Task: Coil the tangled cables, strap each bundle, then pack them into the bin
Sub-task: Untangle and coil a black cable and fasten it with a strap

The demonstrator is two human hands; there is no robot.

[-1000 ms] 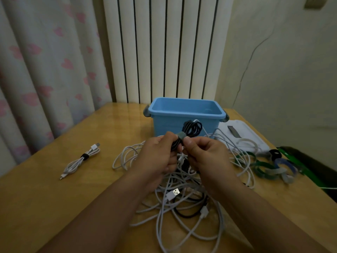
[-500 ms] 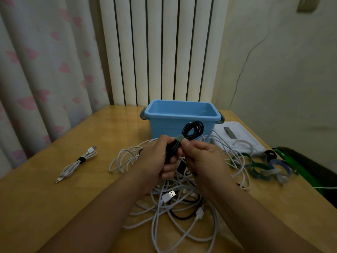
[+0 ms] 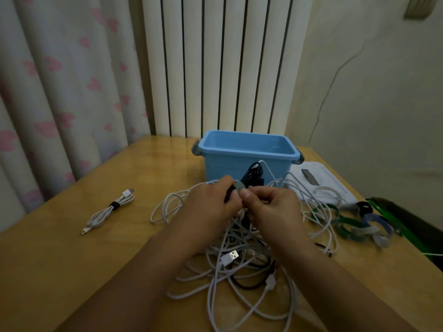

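Black coil (image 3: 254, 174) sits lower vs. 0.5 s ago, loops now across bin front. L hand (image 3: 211, 207) grips coil; R hand (image 3: 271, 207) pinches grey strap (image 3: 239, 186) around it. Held above white cable tangle (image 3: 239, 259) on desk (image 3: 60, 259). Blue bin (image 3: 248, 153) just behind. Strapped white bundle (image 3: 109, 210) well left; spare straps (image 3: 354, 226) right.

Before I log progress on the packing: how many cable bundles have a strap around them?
2. A white bundle with a black strap lies on the table's left side. A black bundle with a grey strap is gripped by both hands, left hand and right hand, before the bin; its inside is partly hidden.
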